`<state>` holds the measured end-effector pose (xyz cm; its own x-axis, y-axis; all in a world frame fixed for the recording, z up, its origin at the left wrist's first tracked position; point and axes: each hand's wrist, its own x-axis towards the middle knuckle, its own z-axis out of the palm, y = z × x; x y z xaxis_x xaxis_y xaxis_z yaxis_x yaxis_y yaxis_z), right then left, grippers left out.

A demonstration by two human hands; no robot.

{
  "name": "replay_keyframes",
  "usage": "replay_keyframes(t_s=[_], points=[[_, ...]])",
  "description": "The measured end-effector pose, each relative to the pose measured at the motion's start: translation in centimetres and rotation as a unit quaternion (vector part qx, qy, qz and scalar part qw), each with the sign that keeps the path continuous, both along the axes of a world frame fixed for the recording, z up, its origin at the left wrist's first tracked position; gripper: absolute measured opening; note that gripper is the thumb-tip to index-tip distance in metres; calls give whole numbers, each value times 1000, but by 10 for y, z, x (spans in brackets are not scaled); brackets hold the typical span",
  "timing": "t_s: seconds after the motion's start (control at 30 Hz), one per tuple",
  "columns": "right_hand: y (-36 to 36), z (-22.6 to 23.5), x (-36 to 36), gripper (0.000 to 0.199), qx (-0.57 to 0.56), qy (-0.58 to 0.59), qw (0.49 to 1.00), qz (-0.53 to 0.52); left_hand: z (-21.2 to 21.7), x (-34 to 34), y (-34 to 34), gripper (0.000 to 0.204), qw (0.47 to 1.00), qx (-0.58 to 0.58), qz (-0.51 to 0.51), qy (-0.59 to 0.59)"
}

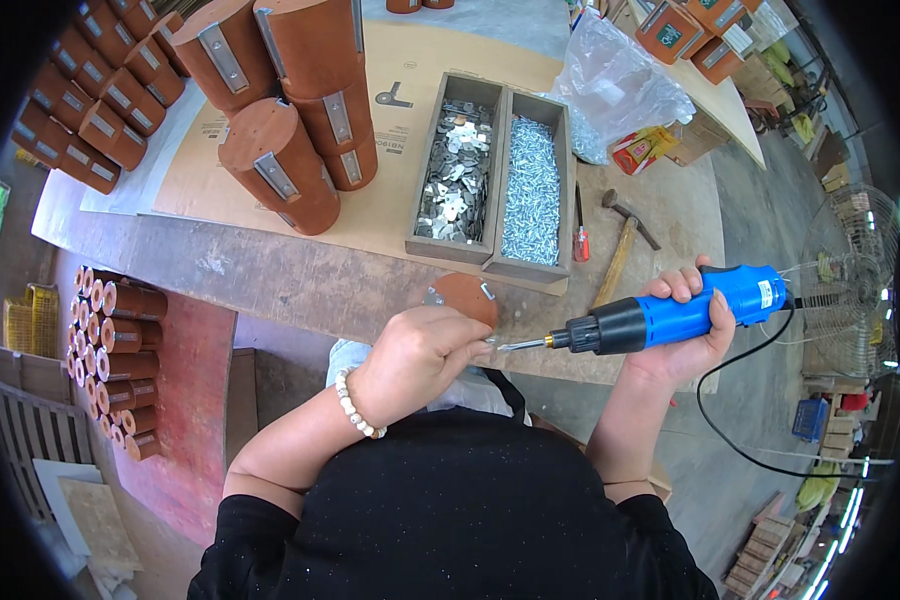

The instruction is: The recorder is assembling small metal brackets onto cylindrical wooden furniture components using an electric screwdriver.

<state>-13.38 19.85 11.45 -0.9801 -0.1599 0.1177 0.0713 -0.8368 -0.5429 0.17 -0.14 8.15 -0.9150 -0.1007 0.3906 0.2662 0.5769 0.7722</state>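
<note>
Screwdriver [670,318], powered: bright blue body, black nose, brass-coloured collar, slim silver bit pointing left, black cord at rear; held in air over near edge of worktable [270,270], right hand [692,345] wrapped round its body; bit tip just beside left hand [420,350], thumb and fingers drawn together, cannot tell whether anything sits between them; just beyond, round reddish-brown piece [465,295] with metal fittings; farther, wooden box [450,248] of metal plates [457,170] and screws [532,190], hammer [620,255], stacked brown cylinders [270,165]
</note>
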Motion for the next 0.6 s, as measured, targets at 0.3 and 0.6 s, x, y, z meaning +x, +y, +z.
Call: replay_keyframes(t_s=[0.3, 0.6], points=[[-14, -1, 14, 48, 53, 125, 991, 9, 2, 2, 0, 13, 998, 62, 8, -4], [-13, 3, 16, 48, 43, 146, 988, 16, -1, 3, -3, 10, 995, 94, -6, -18]])
